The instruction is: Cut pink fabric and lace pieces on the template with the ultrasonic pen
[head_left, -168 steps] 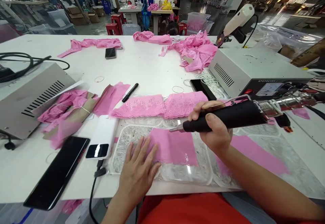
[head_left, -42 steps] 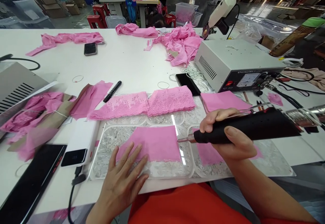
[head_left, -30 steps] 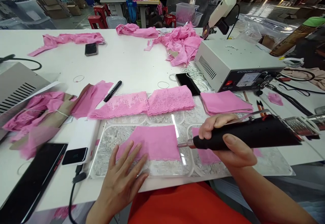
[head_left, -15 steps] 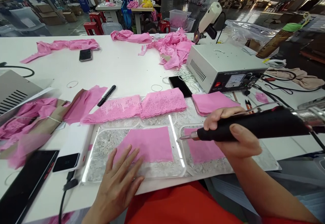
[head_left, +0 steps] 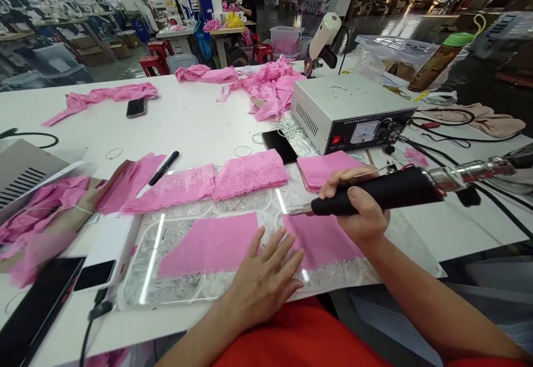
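My right hand (head_left: 364,211) grips a black corded handpiece (head_left: 400,192) with a narrow metal tip. The tip points left, close to the upper left corner of a pink fabric piece (head_left: 322,242); contact cannot be made out. Fingers spread, my left hand (head_left: 266,270) lies palm down between that piece and a second pink fabric piece (head_left: 212,245) with a slanted left edge. Both pieces lie flat within rounded outlines on a grey-mottled board (head_left: 166,292). Behind them are two pink lace pieces (head_left: 252,175) side by side and a folded pink fabric stack (head_left: 328,167).
A grey power box (head_left: 353,103) with a dial stands behind the stack, cables running from its front. Nearby are a black phone (head_left: 280,146) and white cord. To the left lie a marker (head_left: 164,168), a power bank (head_left: 110,245) and bundled pink cloth (head_left: 54,200).
My left hand has moved right, off the left fabric piece towards the right one. The handpiece in my right hand has shifted slightly, its tip now near the right piece's corner. The view has turned.
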The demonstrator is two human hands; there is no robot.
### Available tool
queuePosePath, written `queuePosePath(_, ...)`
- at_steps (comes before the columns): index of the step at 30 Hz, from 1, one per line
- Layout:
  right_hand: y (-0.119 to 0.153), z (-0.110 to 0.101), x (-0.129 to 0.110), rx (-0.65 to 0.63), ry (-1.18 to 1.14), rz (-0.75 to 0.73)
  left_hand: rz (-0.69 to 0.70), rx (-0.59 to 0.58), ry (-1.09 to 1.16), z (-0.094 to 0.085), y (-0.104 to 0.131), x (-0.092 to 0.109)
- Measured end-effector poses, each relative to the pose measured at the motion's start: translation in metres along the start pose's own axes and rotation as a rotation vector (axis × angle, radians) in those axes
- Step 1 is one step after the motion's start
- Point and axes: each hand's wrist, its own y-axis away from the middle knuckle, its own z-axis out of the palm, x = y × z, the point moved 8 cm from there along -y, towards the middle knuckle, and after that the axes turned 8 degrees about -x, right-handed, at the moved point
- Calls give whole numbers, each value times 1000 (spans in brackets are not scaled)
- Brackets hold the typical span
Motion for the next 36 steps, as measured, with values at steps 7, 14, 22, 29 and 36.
queuePosePath(7, 2, 4, 9, -20, -17, 51, -53, -113, -36, 18, -3, -7)
queuePosePath(14, 1, 2, 11, -8, -45, 36, -59, -94, -12, 18, -3, -9)
queuePosePath(22, 0, 3, 10, -20, -30, 36, -64, -118, -35, 18, -4, -9)
queuePosePath(29, 0, 3, 13, -33, -33, 43, -58, -98, -21, 18, -3, -8)
queuePosePath(36, -1, 4, 12, -32, -21, 22, -65, -102, -26, 18, -4, -8)
